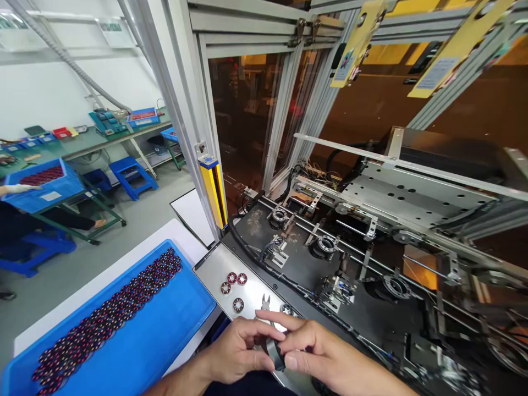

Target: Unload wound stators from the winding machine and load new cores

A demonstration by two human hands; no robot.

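Note:
My left hand [241, 349] and my right hand [309, 346] meet at the near end of the metal ledge [216, 269]. Between their fingertips they grip a grey and black ring-shaped part [272, 348], largely covered by the fingers. Just beyond the fingers, the jaws of a pair of cutting pliers [266, 302] point away from me; the handles are hidden. Several small wound stator rings, such as this stator ring [238, 305], lie on the ledge left of the pliers. Another ring [286, 309] shows partly behind my right hand.
At left, a blue tray [165, 335] holds rows of dark stator rings [111, 316]. The machine bed [264, 231] with rods and round fixtures stretches to the right. A yellow sensor post [213, 192] stands ahead. A gloved co-worker's hand [22, 188] touches a blue crate [51, 195].

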